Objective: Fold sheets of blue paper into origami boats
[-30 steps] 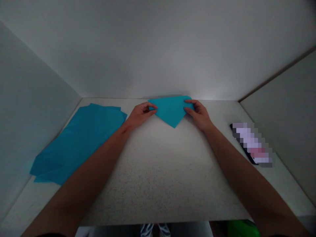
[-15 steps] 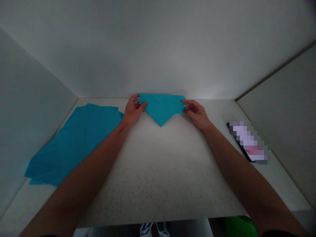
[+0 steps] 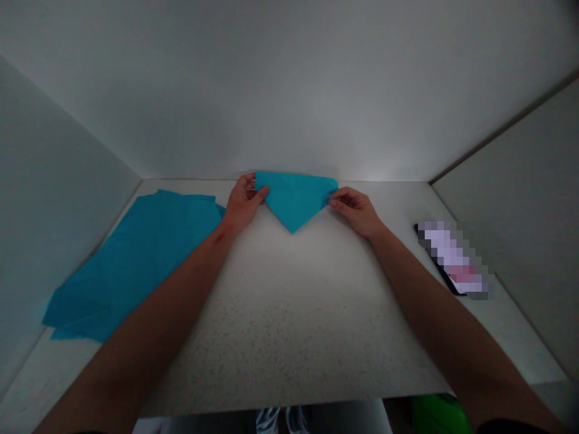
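Note:
A blue sheet folded into a triangle (image 3: 295,199) lies at the far middle of the white speckled table (image 3: 289,313), its tip pointing toward me. My left hand (image 3: 243,205) pinches the triangle's left corner between thumb and fingers. My right hand (image 3: 355,208) pinches its right corner in the same way. Both forearms reach straight out from the near edge.
A stack of flat blue sheets (image 3: 136,259) covers the table's left side. A dark phone (image 3: 450,258), its screen blurred out, lies near the right wall. White walls enclose the table on the left, back and right. Something green (image 3: 436,415) shows below the near edge.
The folded triangle has shifted a little to the left and squared up with the back wall. My left hand moved from beside its corner to pinching it. The right hand kept its hold.

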{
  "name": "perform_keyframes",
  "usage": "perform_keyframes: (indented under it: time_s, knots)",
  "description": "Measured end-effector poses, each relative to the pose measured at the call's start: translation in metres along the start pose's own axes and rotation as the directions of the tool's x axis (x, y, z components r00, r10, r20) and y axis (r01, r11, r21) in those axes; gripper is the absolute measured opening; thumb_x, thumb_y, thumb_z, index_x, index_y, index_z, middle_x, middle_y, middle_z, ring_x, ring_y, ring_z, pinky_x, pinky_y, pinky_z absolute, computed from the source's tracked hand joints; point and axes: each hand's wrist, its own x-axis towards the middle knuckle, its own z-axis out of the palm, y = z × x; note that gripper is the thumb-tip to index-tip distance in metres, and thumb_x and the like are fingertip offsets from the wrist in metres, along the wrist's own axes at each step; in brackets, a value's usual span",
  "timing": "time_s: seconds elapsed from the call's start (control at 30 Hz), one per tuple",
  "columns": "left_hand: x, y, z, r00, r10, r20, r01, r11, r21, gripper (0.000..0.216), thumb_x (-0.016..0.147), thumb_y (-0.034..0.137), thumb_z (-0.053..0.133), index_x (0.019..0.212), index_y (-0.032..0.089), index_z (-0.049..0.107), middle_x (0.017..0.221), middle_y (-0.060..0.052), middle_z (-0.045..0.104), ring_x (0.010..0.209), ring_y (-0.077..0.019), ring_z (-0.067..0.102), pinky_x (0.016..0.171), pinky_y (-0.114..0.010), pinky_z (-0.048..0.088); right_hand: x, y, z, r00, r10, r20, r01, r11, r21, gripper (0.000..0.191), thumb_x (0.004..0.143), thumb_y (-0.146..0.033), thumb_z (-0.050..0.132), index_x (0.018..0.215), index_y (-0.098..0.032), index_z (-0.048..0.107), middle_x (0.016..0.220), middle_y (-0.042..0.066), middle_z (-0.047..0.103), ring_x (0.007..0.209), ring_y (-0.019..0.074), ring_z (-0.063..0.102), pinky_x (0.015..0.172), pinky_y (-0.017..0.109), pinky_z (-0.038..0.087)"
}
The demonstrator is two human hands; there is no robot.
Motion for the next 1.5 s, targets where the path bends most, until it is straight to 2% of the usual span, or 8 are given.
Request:
perform_keyframes:
  time_s: [0.13,0.37,0.6,0.87,1.1,1.23,1.37,1.5]
  knots:
    - [-0.002,0.007,0.002,0.995,0.021,0.096,-0.015,0.998,-0.069,0.056,0.081,0.059,0.096,0.114,0.023,0.069,0.112,-0.01,0.084,0.095,-0.0224,0.08,0.086,-0.038,0.069,0.002,0.001,0.001,0.998,-0.016,-0.056,0.017,1.0,0.008,0.053,0.076,-0.071,0.099,0.093,-0.029,0.07,0.086,-0.001,0.073,0.078,0.0179,0.068,0.08,0.037,0.064]
    - [-0.007,0.016,0.002,0.981,0.008,0.195,0.023,0.987,-0.159,0.08,0.066,0.06,0.107,0.126,0.024,0.067,0.125,-0.011,0.085,0.107,-0.0278,0.084,0.097,-0.046,0.072,0.004,0.011,-0.003,0.994,-0.013,-0.105,0.018,0.999,0.049,0.079,0.078,-0.066,0.099,0.141,-0.039,0.059,0.085,-0.005,0.072,0.08,0.0225,0.074,0.082,0.041,0.065]
    - [-0.011,0.021,0.002,0.963,0.024,0.267,0.007,0.994,-0.113,0.049,0.08,0.058,0.098,0.107,0.021,0.079,0.1,-0.007,0.084,0.091,-0.0229,0.082,0.086,-0.039,0.072,0.003,0.005,-0.004,0.991,0.004,-0.137,-0.002,1.0,0.012,0.046,0.078,-0.064,0.097,0.1,-0.03,0.075,0.083,-0.001,0.072,0.075,0.0195,0.067,0.078,0.039,0.062]
    - [-0.009,0.023,0.003,0.962,0.048,0.268,-0.027,0.996,-0.081,0.046,0.086,0.064,0.091,0.094,0.021,0.077,0.083,-0.003,0.077,0.074,-0.0171,0.075,0.074,-0.034,0.069,0.003,0.003,-0.004,0.981,0.032,-0.192,-0.023,0.998,0.05,0.016,0.086,-0.043,0.08,0.091,-0.029,0.082,0.072,-0.002,0.07,0.063,0.017,0.065,0.067,0.035,0.058]
    - [-0.016,0.031,-0.004,0.943,-0.08,0.324,0.118,0.988,-0.101,0.064,0.066,0.047,0.107,0.12,0.02,0.088,0.094,-0.007,0.086,0.085,-0.0239,0.083,0.082,-0.038,0.073,0.002,0.006,-0.006,0.978,0.069,-0.195,-0.046,0.992,0.121,0.02,0.08,-0.04,0.085,0.097,-0.029,0.086,0.079,-0.001,0.078,0.064,0.0166,0.071,0.069,0.034,0.066]
    - [-0.017,0.031,-0.002,0.935,-0.115,0.335,0.161,0.981,-0.113,0.075,0.064,0.043,0.108,0.131,0.02,0.086,0.106,-0.009,0.089,0.097,-0.0271,0.087,0.092,-0.041,0.074,0.001,0.002,-0.003,0.981,0.078,-0.178,-0.049,0.986,0.16,0.034,0.07,-0.028,0.091,0.104,-0.03,0.088,0.106,0.0,0.086,0.07,0.0143,0.073,0.07,0.031,0.068]
    - [-0.015,0.033,-0.001,0.965,-0.073,0.253,0.099,0.991,-0.093,0.06,0.069,0.053,0.103,0.116,0.02,0.09,0.102,-0.01,0.089,0.095,-0.0268,0.086,0.093,-0.04,0.072,0.001,0.0,-0.002,0.988,0.063,-0.14,-0.046,0.991,0.126,0.035,0.067,-0.031,0.099,0.1,-0.029,0.087,0.096,-0.001,0.084,0.07,0.0147,0.072,0.07,0.031,0.069]
    - [-0.014,0.038,-0.001,0.977,-0.043,0.208,0.046,0.999,-0.006,0.049,0.079,0.067,0.095,0.091,0.02,0.09,0.09,-0.008,0.088,0.089,-0.0265,0.085,0.091,-0.039,0.07,0.001,-0.003,0.0,0.993,0.027,-0.112,-0.023,0.999,0.041,0.041,0.073,-0.056,0.103,0.091,-0.026,0.082,0.087,0.0,0.082,0.064,0.0137,0.067,0.064,0.03,0.066]
